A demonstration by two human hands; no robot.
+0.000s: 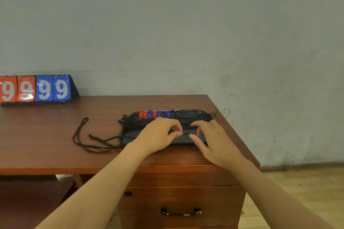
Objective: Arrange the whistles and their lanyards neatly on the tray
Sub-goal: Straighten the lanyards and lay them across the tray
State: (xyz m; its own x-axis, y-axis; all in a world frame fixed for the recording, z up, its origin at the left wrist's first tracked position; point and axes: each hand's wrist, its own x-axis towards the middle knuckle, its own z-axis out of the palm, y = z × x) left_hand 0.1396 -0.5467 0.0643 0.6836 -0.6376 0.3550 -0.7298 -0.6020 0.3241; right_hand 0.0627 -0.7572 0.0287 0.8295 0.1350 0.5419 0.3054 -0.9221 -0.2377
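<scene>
Red, blue and black plastic whistles (159, 114) line the glossy black tray (193, 112); left hand (158, 135) pinches a black cord (185, 132), right hand (210, 139) hovers with fingers loosely spread, gripping nothing.

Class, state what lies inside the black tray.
A row of red, blue and black whistles along the tray's far edge, with black lanyards. Both hands hide the near part.
</scene>
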